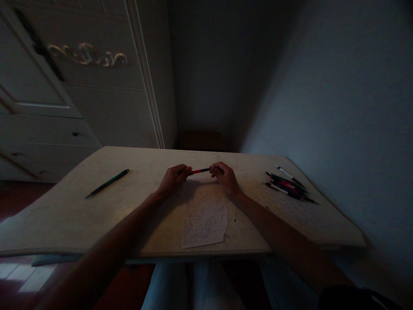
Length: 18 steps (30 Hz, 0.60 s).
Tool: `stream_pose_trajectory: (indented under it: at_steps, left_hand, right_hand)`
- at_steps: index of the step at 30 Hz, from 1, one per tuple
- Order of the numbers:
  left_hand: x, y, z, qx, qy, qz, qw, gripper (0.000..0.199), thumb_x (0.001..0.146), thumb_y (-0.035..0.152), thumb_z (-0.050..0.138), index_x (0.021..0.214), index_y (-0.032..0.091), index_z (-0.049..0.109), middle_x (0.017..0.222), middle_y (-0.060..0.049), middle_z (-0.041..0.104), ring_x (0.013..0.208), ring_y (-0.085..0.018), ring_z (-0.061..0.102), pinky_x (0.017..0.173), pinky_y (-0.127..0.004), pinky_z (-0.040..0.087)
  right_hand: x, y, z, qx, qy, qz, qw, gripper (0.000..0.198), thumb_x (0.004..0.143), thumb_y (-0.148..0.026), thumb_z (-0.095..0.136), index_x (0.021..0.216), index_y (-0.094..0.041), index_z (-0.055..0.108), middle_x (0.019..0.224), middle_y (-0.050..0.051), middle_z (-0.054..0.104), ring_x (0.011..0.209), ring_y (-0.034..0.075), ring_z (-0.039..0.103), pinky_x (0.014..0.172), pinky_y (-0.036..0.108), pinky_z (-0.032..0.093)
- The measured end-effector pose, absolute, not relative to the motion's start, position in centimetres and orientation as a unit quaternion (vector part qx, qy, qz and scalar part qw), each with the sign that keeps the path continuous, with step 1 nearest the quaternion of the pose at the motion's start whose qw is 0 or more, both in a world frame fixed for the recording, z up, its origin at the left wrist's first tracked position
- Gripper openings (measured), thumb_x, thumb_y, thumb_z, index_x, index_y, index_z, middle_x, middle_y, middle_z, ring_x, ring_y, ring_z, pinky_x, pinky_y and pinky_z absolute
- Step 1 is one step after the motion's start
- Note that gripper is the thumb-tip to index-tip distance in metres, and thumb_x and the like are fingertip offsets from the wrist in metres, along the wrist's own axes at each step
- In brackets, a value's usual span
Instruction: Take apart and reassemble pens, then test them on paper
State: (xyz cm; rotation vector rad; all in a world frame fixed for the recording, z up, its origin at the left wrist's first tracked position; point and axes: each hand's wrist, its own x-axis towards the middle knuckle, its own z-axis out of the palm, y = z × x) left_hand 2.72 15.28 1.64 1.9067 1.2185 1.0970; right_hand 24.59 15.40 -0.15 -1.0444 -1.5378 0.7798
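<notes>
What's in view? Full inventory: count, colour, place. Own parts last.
Held pen: 1, red and black, between both hands
Lone pen: 1, dark green, table's left
Pen pile: several, overlapping; mostly dark, some red and white; table's right
Scribbled sheet: 1, whitish, between forearms
Second sheet: 1, pale, by the pile
Table: 1, off-white, centre
Cabinet: 1, whitish, far left
Ornament: 1, pale gold, on cabinet
Knobs: at least 3, dark, on drawers
Wall: grey-blue, right
Floor: reddish, lower left
Trouser legs: 2, pale blue, below table
Left hand: 1, on pen's left end
Right hand: 1, on its right end
</notes>
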Motion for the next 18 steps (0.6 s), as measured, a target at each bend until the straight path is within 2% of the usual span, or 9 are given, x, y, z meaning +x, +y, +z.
stream_pose_trajectory:
  at_steps: [3, 6, 8, 11, 14, 16, 18]
  left_hand:
    - [2.5, 15.8, 1.5, 0.714, 0.464, 0.434, 0.294, 0.036, 0.091, 0.045, 0.049, 0.074, 0.017, 0.063, 0.054, 0.002, 0.05, 0.051, -0.012, 0.044, 0.05, -0.023, 0.033]
    - [2.2, 16.1, 1.4, 0.721, 0.463, 0.434, 0.277, 0.032, 0.091, 0.042, 0.049, 0.076, 0.018, 0.064, 0.056, 0.002, 0.052, 0.053, -0.012, 0.046, 0.052, -0.022, 0.034]
    - [2.1, 16.2, 1.3, 0.732, 0.46, 0.425, 0.27, 0.03, 0.091, 0.04, 0.049, 0.076, 0.018, 0.064, 0.058, 0.002, 0.053, 0.053, -0.012, 0.047, 0.053, -0.022, 0.035]
    - [2.0, 16.2, 1.1, 0.749, 0.455, 0.407, 0.257, 0.03, 0.09, 0.038, 0.048, 0.076, 0.017, 0.063, 0.059, 0.001, 0.054, 0.055, -0.012, 0.047, 0.054, -0.022, 0.035]
    - [2.1, 16.2, 1.0, 0.759, 0.457, 0.392, 0.249, 0.031, 0.09, 0.038, 0.047, 0.079, 0.016, 0.064, 0.06, 0.001, 0.054, 0.056, -0.012, 0.047, 0.054, -0.023, 0.035]
    - [2.1, 16.2, 1.0, 0.759, 0.459, 0.388, 0.249, 0.032, 0.09, 0.039, 0.046, 0.079, 0.016, 0.064, 0.06, 0.001, 0.054, 0.055, -0.012, 0.046, 0.054, -0.024, 0.035]
    - [2.0, 16.2, 1.1, 0.756, 0.46, 0.394, 0.247, 0.032, 0.09, 0.04, 0.046, 0.078, 0.016, 0.064, 0.06, 0.001, 0.055, 0.055, -0.013, 0.047, 0.054, -0.024, 0.035]
  right_hand:
    - [24.5, 15.8, -0.3, -0.421, -0.635, 0.37, 0.531, 0.029, 0.078, -0.044, 0.068, 0.095, -0.02, 0.065, 0.083, 0.004, 0.067, 0.077, 0.017, 0.064, 0.073, 0.03, 0.052]
    - [24.5, 16.0, -0.5, -0.406, -0.622, 0.399, 0.538, 0.048, 0.071, -0.044, 0.076, 0.111, -0.022, 0.061, 0.105, 0.008, 0.067, 0.088, 0.018, 0.065, 0.078, 0.031, 0.053]
    - [24.6, 16.1, -0.6, -0.421, -0.614, 0.386, 0.545, 0.053, 0.072, -0.053, 0.074, 0.114, -0.022, 0.059, 0.111, 0.009, 0.065, 0.091, 0.018, 0.064, 0.077, 0.03, 0.053]
    - [25.0, 16.0, -0.6, -0.482, -0.632, 0.332, 0.507, 0.049, 0.083, -0.066, 0.055, 0.09, -0.019, 0.065, 0.087, 0.006, 0.067, 0.079, 0.018, 0.062, 0.07, 0.028, 0.049]
    - [25.5, 15.8, -0.3, -0.525, -0.67, 0.291, 0.438, 0.057, 0.089, -0.067, 0.044, 0.067, -0.017, 0.062, 0.061, 0.002, 0.058, 0.061, 0.016, 0.055, 0.061, 0.028, 0.042]
    - [25.7, 15.8, -0.1, -0.522, -0.683, 0.274, 0.431, 0.053, 0.089, -0.062, 0.048, 0.065, -0.017, 0.062, 0.059, 0.001, 0.055, 0.059, 0.015, 0.053, 0.059, 0.028, 0.04]
    - [25.7, 15.8, 0.0, -0.501, -0.688, 0.269, 0.451, 0.043, 0.086, -0.057, 0.056, 0.071, -0.018, 0.063, 0.066, 0.002, 0.059, 0.064, 0.015, 0.055, 0.062, 0.028, 0.042]
